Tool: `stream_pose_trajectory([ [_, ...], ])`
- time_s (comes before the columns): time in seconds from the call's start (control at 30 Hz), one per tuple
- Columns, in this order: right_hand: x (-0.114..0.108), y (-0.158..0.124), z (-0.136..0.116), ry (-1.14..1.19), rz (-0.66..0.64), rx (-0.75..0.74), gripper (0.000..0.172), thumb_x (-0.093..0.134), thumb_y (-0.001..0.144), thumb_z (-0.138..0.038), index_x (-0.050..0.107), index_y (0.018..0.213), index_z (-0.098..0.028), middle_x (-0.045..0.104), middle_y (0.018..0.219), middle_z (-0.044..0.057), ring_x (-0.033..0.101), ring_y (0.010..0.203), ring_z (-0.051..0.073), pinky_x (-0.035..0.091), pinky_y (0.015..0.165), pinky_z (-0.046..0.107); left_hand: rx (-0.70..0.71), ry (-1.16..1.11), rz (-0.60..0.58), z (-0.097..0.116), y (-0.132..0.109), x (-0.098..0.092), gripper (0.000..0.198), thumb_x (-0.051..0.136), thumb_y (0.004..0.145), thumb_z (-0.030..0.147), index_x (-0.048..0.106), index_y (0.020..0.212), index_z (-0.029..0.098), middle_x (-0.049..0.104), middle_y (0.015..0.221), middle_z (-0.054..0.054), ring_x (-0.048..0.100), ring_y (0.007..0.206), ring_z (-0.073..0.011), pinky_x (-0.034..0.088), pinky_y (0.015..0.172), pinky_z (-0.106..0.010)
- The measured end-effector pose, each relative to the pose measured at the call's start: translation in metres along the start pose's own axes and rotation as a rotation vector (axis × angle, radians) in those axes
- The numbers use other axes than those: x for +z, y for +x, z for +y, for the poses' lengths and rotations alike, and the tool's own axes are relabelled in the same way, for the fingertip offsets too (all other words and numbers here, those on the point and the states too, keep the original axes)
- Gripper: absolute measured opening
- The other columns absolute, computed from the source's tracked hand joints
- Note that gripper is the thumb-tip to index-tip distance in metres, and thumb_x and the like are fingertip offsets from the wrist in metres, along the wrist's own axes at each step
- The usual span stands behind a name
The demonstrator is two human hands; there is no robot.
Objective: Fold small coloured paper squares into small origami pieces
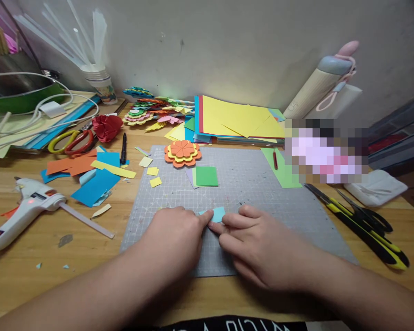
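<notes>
A small light-blue piece of paper (218,214) lies on the grey cutting mat (279,220), between my two hands. My left hand (179,234) is curled, its index finger pressed on the paper's left part. From the right, my right hand (262,243) holds the paper's near edge with its fingertips, the other fingers bent. The paper's lower left part is hidden by my fingers. Just beyond, small square sheets with a green one (207,176) on top lie on the mat. Behind them sits a layered orange and yellow paper flower (182,153).
At left lie a hot glue gun (37,204), blue and orange paper scraps (96,186) and scissors (72,141). Coloured sheets (241,117) are stacked against the wall. A yellow-black utility knife (362,225) and black scissors (369,214) lie at right.
</notes>
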State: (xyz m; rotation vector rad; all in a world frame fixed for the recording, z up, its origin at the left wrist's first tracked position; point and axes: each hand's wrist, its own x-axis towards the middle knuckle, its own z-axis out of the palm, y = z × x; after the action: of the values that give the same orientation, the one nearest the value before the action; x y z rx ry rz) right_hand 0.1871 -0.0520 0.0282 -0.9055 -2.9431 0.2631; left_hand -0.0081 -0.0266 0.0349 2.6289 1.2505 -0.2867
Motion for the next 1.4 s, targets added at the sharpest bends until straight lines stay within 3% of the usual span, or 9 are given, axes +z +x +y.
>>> stream_pose_trajectory([
  [0.3,0.007,0.011,-0.003,0.077,-0.048,-0.044,0.011,0.048,0.086,-0.025,0.056,0.09,-0.018,0.067,0.098,0.002,0.05,0.087,0.019,0.029,0.076,0.036,-0.001,0.005,-0.034,0.002,0.0,-0.001,0.048,0.044,0.082,0.015,0.058,0.127,0.026,0.072,0.075,-0.008,0.066,0.068,-0.0266,0.043,0.054,-0.031],
  [0.4,0.008,0.013,0.001,0.11,-0.034,-0.128,0.013,0.049,0.084,-0.023,0.056,0.093,-0.018,0.066,0.1,0.003,0.05,0.091,0.019,0.031,0.08,0.035,-0.015,-0.029,-0.038,-0.001,0.001,-0.001,0.046,0.043,0.084,0.018,0.058,0.126,0.029,0.073,0.079,-0.008,0.067,0.07,-0.0268,0.044,0.056,-0.031],
  [0.5,0.007,0.009,0.01,0.133,0.034,-0.216,0.009,0.046,0.079,-0.022,0.055,0.079,-0.019,0.065,0.086,0.003,0.05,0.08,0.019,0.032,0.075,0.035,-0.025,-0.051,-0.019,-0.004,0.001,-0.002,0.047,0.043,0.083,0.019,0.059,0.125,0.033,0.074,0.081,-0.007,0.068,0.07,-0.0266,0.043,0.056,-0.03],
  [0.63,0.004,0.003,0.022,0.058,0.122,-0.156,0.013,0.043,0.079,-0.022,0.052,0.07,-0.02,0.065,0.081,0.004,0.048,0.077,0.02,0.029,0.073,0.037,-0.012,-0.07,0.004,-0.007,0.001,-0.002,0.046,0.042,0.083,0.018,0.061,0.123,0.033,0.074,0.079,-0.008,0.068,0.069,-0.027,0.042,0.054,-0.03],
  [0.87,0.002,0.009,0.023,-0.053,0.025,-0.199,0.014,0.043,0.085,-0.026,0.054,0.08,-0.02,0.068,0.099,0.003,0.05,0.086,0.02,0.026,0.08,0.039,0.0,-0.053,0.009,-0.008,0.0,-0.001,0.041,0.042,0.082,0.019,0.065,0.114,0.03,0.074,0.077,-0.007,0.068,0.067,-0.0256,0.036,0.048,-0.026],
  [1.07,-0.001,0.004,0.029,-0.087,-0.019,-0.25,0.011,0.043,0.086,-0.025,0.053,0.083,-0.021,0.068,0.101,0.002,0.051,0.09,0.019,0.02,0.087,0.041,0.014,-0.051,0.021,-0.008,-0.001,-0.001,0.045,0.043,0.082,0.018,0.062,0.119,0.032,0.074,0.076,-0.007,0.069,0.067,-0.026,0.033,0.047,-0.026],
  [1.4,-0.007,-0.021,0.039,-0.004,-0.007,-0.109,0.013,0.041,0.086,-0.019,0.052,0.079,-0.021,0.069,0.098,0.002,0.053,0.086,0.019,0.022,0.086,0.041,0.008,-0.044,0.007,-0.007,-0.001,-0.001,0.049,0.045,0.08,0.015,0.059,0.124,0.032,0.073,0.078,-0.008,0.068,0.067,-0.0254,0.034,0.048,-0.025],
])
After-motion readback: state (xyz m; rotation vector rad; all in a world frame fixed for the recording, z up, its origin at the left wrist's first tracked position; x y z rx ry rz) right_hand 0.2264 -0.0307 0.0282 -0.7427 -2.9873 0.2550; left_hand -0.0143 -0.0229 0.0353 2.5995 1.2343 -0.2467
